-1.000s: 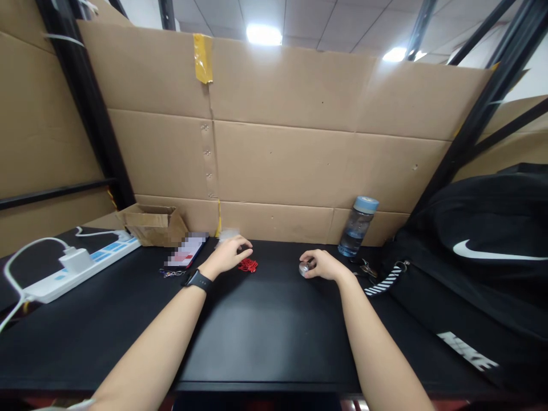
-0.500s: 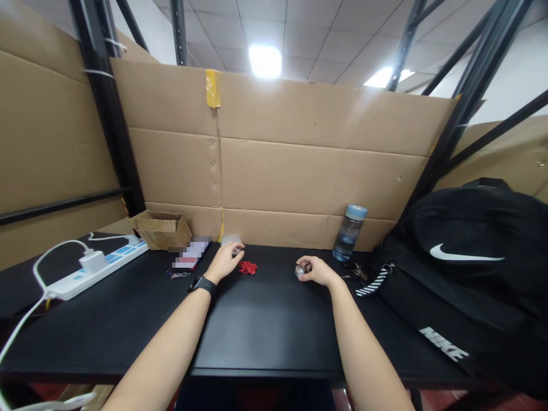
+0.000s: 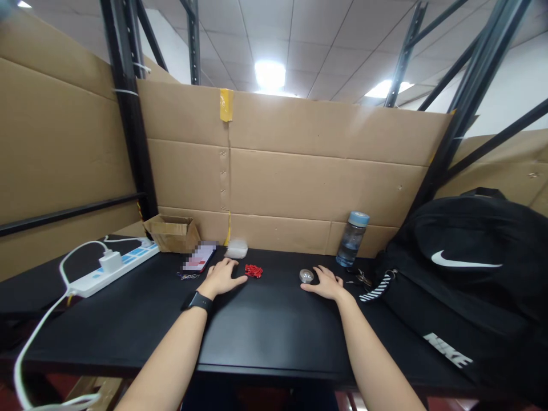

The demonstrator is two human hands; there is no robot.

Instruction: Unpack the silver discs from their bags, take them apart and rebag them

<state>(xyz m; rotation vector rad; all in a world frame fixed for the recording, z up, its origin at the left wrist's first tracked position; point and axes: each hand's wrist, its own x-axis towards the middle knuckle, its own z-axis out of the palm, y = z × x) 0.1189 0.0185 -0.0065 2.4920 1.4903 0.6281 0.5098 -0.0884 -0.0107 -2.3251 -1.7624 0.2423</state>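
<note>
Hardly distinct, clear round object (image 3: 306,276) beside right hand (image 3: 329,283)

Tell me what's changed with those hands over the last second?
The right hand has spread its fingers and seems to have let go of the clear round thing. The left hand has drawn back toward the person, away from the pale container. The red pile, bottle and bag stayed put.
</note>
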